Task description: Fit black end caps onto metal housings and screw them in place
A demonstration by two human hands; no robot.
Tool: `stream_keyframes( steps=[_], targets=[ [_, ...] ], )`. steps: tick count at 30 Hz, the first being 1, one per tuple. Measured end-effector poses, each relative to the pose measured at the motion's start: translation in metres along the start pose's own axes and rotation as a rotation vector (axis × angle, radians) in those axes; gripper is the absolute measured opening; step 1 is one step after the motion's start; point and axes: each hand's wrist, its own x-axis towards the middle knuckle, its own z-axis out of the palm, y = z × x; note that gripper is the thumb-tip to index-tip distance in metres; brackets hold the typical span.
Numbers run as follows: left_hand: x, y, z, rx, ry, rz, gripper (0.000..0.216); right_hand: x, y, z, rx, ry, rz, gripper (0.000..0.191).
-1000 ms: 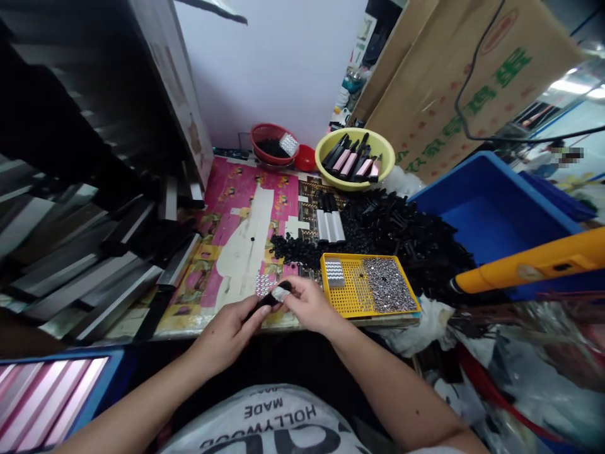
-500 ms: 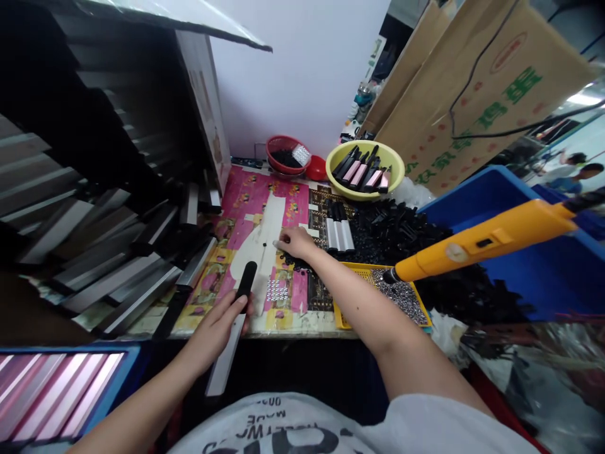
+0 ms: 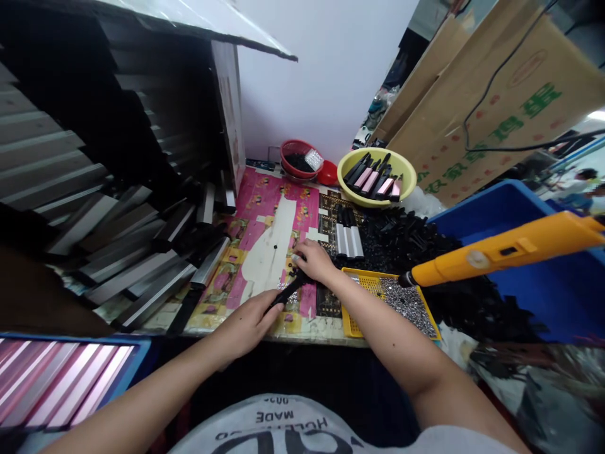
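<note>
My left hand is closed around a long black handle piece, which is tilted up to the right over the table. The hand hides the piece's other end. At its far tip is my right hand, thumb and fingers curled together. Whatever it pinches is too small or hidden to make out. Below the fingers lie several small black rings and a patch of shiny silver studs. Just right of my right hand, silver pieces with black ends lie side by side.
A yellow tray holds small metal screws. Above it hangs a yellow electric screwdriver. A yellow bowl holds black and pink pieces. A red basket stands behind. Silver pieces pile up at left; a blue bin stands right.
My left hand has raised and turned the handle piece, bringing its black end up and right to my right hand. My right hand has moved slightly toward me. The view has shifted a little left.
</note>
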Motion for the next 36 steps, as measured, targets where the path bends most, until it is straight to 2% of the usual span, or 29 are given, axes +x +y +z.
stream_keyframes(
  steps=[5, 8, 10, 13, 16, 20, 24, 26, 29, 31, 34, 36],
  targets=[
    [-0.007, -0.007, -0.006, -0.405, 0.075, -0.259, 0.037, 0.043, -0.022, 0.006, 0.058, -0.066, -0.026, 0.025],
    [-0.011, -0.011, -0.011, -0.672, 0.101, -0.357, 0.043, 0.042, -0.035, -0.002, 0.093, -0.070, -0.024, 0.022],
    [-0.013, -0.010, -0.013, -0.759, 0.100, -0.374, 0.044, 0.022, -0.041, -0.012, 0.224, -0.036, -0.072, 0.024],
    [-0.012, -0.003, -0.010, -0.805, 0.047, -0.344, 0.042, -0.022, -0.043, -0.027, 0.532, 0.086, -0.164, 0.031],
    [-0.006, 0.009, -0.001, -0.766, -0.027, -0.304, 0.043, -0.057, -0.042, -0.032, 0.669, 0.240, -0.140, 0.036],
    [0.000, 0.021, 0.010, -0.495, -0.109, -0.186, 0.044, -0.080, -0.043, -0.027, 0.820, 0.368, 0.071, 0.035],
    [0.008, 0.019, 0.025, -0.056, -0.127, -0.013, 0.048, -0.102, -0.037, -0.023, 1.265, 0.353, 0.277, 0.027],
    [0.016, 0.021, 0.038, 0.019, -0.195, 0.051, 0.050, -0.123, -0.029, -0.026, 1.378, 0.425, 0.373, 0.021],
    [0.021, 0.038, 0.065, -0.095, -0.382, 0.026, 0.046, -0.167, -0.021, -0.036, 1.338, 0.583, 0.483, 0.019],
    [0.019, 0.057, 0.083, -0.252, -0.519, -0.051, 0.042, -0.196, -0.020, -0.043, 1.269, 0.612, 0.501, 0.019],
    [0.017, 0.082, 0.104, -0.426, -0.572, -0.111, 0.037, -0.223, -0.018, -0.054, 1.214, 0.641, 0.508, 0.019],
    [0.020, 0.087, 0.111, -0.462, -0.591, -0.109, 0.036, -0.234, -0.005, -0.062, 1.155, 0.595, 0.473, 0.020]
  ],
)
